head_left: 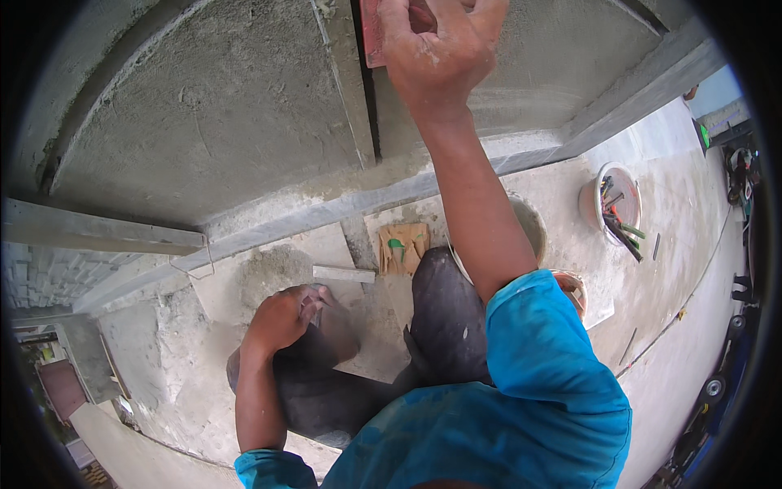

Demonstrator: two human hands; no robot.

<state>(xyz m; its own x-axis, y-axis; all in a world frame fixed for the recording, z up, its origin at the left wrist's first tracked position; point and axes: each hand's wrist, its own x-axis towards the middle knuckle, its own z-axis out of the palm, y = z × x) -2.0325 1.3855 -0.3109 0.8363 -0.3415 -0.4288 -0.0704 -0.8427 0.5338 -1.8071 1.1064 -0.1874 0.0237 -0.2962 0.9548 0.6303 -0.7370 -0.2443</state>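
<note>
My right hand (440, 49) is raised at the top, fingers closed on a red flat float (371, 37) held at the rough grey plastered wall (195, 98), beside a narrow vertical groove and strip. My left hand (285, 318) is low on the left, by my knee, with fingers curled round something greyish that I cannot make out. A short pale bar (342, 274) and a torn brown cardboard piece (399, 236) lie on the floor near it.
A bucket of tools (590, 204) stands at the right, with another bucket (529, 224) and a smaller container (577, 293) partly behind my arm. A concrete ledge (122, 232) juts out at left. Vehicles (717, 387) line the far right edge.
</note>
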